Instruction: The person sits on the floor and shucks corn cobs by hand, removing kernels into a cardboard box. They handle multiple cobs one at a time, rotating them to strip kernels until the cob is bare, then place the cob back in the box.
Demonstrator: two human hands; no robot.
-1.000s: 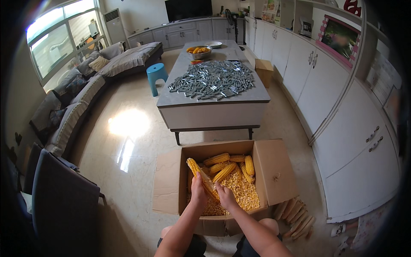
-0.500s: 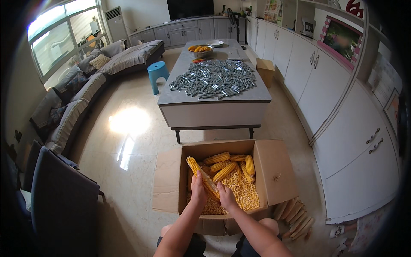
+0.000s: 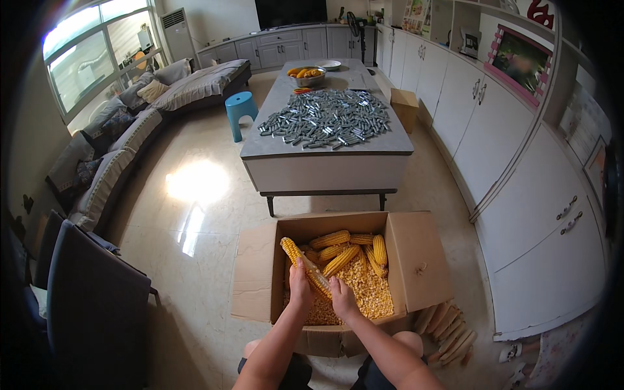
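Note:
I hold one yellow corn cob (image 3: 304, 261) slanted over an open cardboard box (image 3: 416, 260). My left hand (image 3: 299, 287) grips its middle and my right hand (image 3: 342, 298) grips its lower end. The cob's upper tip points up and to the left. Inside the box lie several whole corn cobs (image 3: 348, 249) at the back and a heap of loose yellow kernels (image 3: 367, 292) at the front. My forearms come up from the lower edge, and my knees show below the box.
Bare stripped cobs (image 3: 448, 328) are piled on the floor right of the box. Beyond it stands a grey table (image 3: 325, 156) covered with small grey pieces, with a bowl of orange fruit (image 3: 307, 74). White cabinets line the right; a sofa and blue stool (image 3: 240, 112) are left; a dark chair (image 3: 97, 305) is near left.
Both hands stay on the cob over the box; only a slight shift of the grip shows.

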